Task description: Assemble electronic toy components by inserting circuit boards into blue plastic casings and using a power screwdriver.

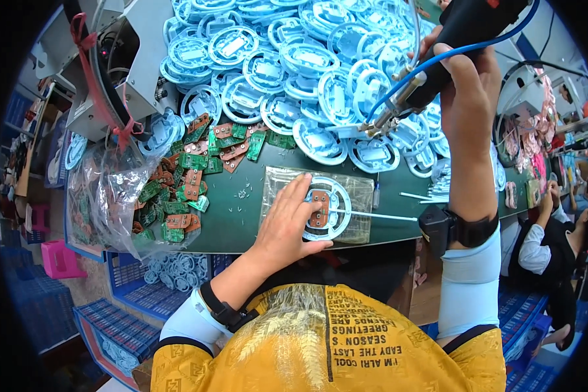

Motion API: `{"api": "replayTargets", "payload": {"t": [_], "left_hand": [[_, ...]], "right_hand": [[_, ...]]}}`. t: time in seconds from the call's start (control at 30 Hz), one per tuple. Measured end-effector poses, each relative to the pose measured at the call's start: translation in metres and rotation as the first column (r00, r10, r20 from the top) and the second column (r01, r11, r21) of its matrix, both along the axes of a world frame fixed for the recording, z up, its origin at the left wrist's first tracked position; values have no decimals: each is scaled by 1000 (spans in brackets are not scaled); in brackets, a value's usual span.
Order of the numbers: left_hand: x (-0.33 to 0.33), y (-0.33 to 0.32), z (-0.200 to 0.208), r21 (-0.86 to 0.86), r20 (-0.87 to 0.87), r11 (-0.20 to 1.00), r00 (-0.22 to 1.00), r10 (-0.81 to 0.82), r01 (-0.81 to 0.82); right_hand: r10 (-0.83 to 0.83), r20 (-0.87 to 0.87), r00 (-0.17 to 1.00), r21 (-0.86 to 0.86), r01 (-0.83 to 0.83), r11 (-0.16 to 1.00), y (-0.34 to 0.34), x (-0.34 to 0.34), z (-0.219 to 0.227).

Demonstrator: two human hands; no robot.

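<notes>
My left hand (282,221) rests over a light-blue plastic ring part (338,228), its fingers and thumb holding the left side. A brown circuit board (319,218) sits inside the ring, partly under my fingertips. From the ring a thin pale-blue stick (389,217) extends to the right. All this lies on a film-covered flat pad (361,230) at the table's near edge. Raised at the upper right, my right hand (472,81) is wrapped round a black power screwdriver (430,83). Its metal tip points down-left above the heaped blue parts, apart from the ring I hold.
A large heap of blue plastic parts (262,70) covers the far table. Green and brown circuit boards (193,184) spill from a clear bag (104,189); loose screws (243,194) lie nearby. A blue hose (477,46) trails from the screwdriver. A grey machine (101,104) stands left; another person (545,242) sits right.
</notes>
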State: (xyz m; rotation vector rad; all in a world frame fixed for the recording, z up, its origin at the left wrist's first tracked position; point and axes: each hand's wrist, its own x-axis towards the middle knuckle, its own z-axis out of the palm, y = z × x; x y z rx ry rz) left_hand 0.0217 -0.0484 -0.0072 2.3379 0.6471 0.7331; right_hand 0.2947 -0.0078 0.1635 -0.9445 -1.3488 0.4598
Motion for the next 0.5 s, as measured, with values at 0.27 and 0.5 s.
{"api": "replayTargets", "payload": {"t": [0.27, 0.5], "left_hand": [[-4, -1, -2, 10, 5, 1000, 1000, 20, -20], [1, -1, -6, 63, 34, 995, 996, 81, -83]], "right_hand": [[-76, 407, 910, 127, 26, 992, -18, -34, 47], [97, 7, 995, -16, -96, 995, -44, -77, 26]]}}
